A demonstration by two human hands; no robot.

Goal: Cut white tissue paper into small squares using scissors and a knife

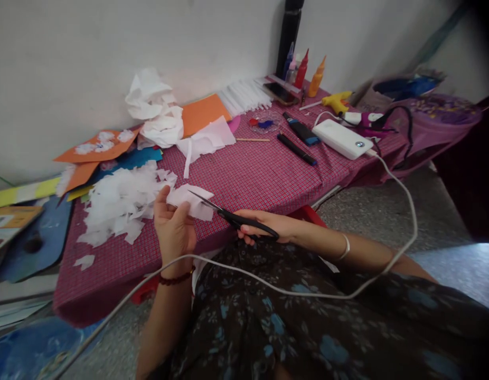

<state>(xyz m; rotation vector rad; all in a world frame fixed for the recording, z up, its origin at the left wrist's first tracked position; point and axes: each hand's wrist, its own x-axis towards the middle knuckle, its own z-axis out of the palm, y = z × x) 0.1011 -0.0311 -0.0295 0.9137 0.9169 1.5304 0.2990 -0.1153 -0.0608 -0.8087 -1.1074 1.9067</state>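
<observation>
My left hand (174, 224) pinches a small piece of white tissue paper (200, 196) between thumb and fingers, above the front part of the table. In my right hand (264, 224) is a pair of black-handled scissors (248, 220), fingers wrapped through the handles. The blades point left and lie across the paper; I cannot tell whether they are parted. Just left of my left hand spreads a heap of cut white tissue pieces (121, 198). A larger white sheet with a loose strip (208, 140) lies farther back.
Crumpled white paper (155, 111), orange card (207, 113) and white sticks (244, 95) line the wall side. To the right are a black marker (297, 149), a white power bank (342, 139), a yellow glue gun (337, 101) and paint bottles (317, 78). A white cable (276, 289) crosses before my body.
</observation>
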